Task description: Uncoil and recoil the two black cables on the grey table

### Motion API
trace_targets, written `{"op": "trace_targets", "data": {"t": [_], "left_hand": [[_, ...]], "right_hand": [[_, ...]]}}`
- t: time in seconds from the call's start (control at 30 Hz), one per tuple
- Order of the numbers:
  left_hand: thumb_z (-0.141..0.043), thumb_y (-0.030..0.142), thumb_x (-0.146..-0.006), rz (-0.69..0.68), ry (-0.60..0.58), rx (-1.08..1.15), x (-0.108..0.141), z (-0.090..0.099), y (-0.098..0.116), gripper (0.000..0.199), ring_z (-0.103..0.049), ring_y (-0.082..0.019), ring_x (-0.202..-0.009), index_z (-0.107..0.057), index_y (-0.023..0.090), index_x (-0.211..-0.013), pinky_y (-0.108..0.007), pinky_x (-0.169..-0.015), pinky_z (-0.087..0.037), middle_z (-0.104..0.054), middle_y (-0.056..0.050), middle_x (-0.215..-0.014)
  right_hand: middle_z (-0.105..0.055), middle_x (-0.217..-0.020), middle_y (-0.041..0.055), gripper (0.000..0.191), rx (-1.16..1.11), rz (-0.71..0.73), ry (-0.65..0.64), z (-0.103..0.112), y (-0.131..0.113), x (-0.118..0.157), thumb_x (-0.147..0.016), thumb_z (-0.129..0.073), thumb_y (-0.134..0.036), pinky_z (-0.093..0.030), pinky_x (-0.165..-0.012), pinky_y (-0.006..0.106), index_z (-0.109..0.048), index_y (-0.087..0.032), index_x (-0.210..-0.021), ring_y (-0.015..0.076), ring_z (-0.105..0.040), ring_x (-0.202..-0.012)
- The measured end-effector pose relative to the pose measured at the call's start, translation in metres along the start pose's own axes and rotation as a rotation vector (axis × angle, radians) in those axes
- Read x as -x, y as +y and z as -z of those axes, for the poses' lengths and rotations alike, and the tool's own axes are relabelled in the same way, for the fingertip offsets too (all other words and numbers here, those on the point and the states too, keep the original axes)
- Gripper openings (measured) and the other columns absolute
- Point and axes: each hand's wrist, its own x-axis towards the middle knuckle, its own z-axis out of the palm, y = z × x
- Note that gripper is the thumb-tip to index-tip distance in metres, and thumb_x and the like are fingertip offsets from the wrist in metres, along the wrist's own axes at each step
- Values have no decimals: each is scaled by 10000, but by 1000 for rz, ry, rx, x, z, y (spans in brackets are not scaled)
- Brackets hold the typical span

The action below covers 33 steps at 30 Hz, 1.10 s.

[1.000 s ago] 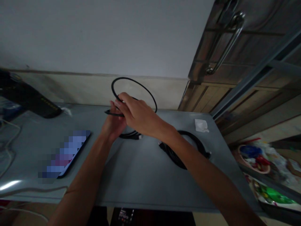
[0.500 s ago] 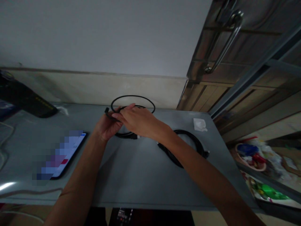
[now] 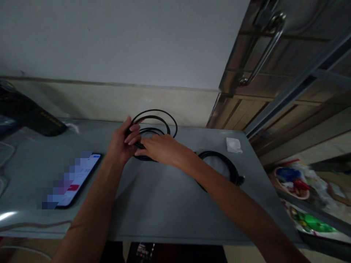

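Loops of a thin black cable [image 3: 168,126] rise above the grey table from between my hands. My left hand [image 3: 125,140] is wrapped round the left side of these loops, its fingers curled. My right hand [image 3: 157,147] is at the lower part of the loops, thumb and fingers pinched round the cable close to my left fingertips. Behind and below my hands, part of another black coil lies on the table, mostly hidden. A thicker coiled black cable [image 3: 233,171] rests to the right, partly covered by my right forearm.
A lit phone [image 3: 79,180] lies on the grey table [image 3: 164,208] at the left. Behind it is a black object [image 3: 35,115]. A small white item [image 3: 233,145] sits at the right rear. Beyond the right edge are a metal frame and a basket [image 3: 292,182].
My left fingers have curled over the cable. My right hand has moved slightly down, and the raised loops have spread, with more strands showing.
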Motion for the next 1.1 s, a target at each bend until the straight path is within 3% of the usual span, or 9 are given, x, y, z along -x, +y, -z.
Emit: {"op": "trace_targets", "data": {"t": [0.07,0.17,0.37,0.53,0.7,0.9,1.1], "left_hand": [[-643,242,-1121,-29,25,-96,0,-3,-3,292,-253,-24,-361,-629,200,-833,-167,-321,-277,-470,85,-607],[-755,167,-1021,-145,112,-202,-3,-3,-9,243,-320,-18,-391,-630,196,-814,-153,-370,-330,-492,91,-620],[-923,197,-805,-403,327,-433,-11,9,-17,210,-420,-64,-438,-713,207,-816,-190,-421,-354,-454,109,-519],[-899,328,-841,-570,409,-582,-15,18,-12,213,-485,-92,-487,-724,205,-845,-226,-493,-428,-527,81,-552],[-861,379,-897,-633,500,-745,-17,27,-7,214,-526,-97,-572,-733,207,-894,-208,-527,-390,-569,60,-630],[-944,397,-781,-562,524,-1000,-20,45,-3,279,-579,-148,-631,-831,192,-933,-253,-559,-399,-681,8,-667],[-1029,421,-635,-457,599,-1264,-32,69,-1,421,-598,-220,-679,-731,242,-873,-326,-623,-441,-655,9,-700]], "right_hand": [[-803,-1254,195,400,-7,12,-28,-3,1,0,-1181,-616,-464,-596,-888,392,-753,-113,-1314,318,-781,-1117],[-810,-1221,196,335,-10,17,-53,-5,4,-2,-1180,-635,-389,-588,-876,386,-752,-100,-1305,318,-786,-1104],[-827,-1169,174,158,7,69,-47,-5,8,-4,-1140,-681,-222,-570,-876,364,-790,-125,-1199,295,-799,-1070],[-827,-1196,135,246,33,70,-24,2,10,-1,-1096,-591,-53,-565,-906,352,-785,-143,-1217,273,-784,-1115],[-824,-1248,142,326,63,107,-4,7,12,0,-1060,-566,-2,-579,-969,383,-776,-131,-1272,282,-783,-1150],[-824,-1276,131,343,55,95,-58,-5,15,1,-1068,-559,-24,-581,-936,354,-773,-141,-1311,258,-794,-1112],[-840,-1157,155,267,100,61,-72,-22,20,-1,-1068,-596,-48,-539,-989,412,-846,-137,-1103,291,-780,-1092]]}}
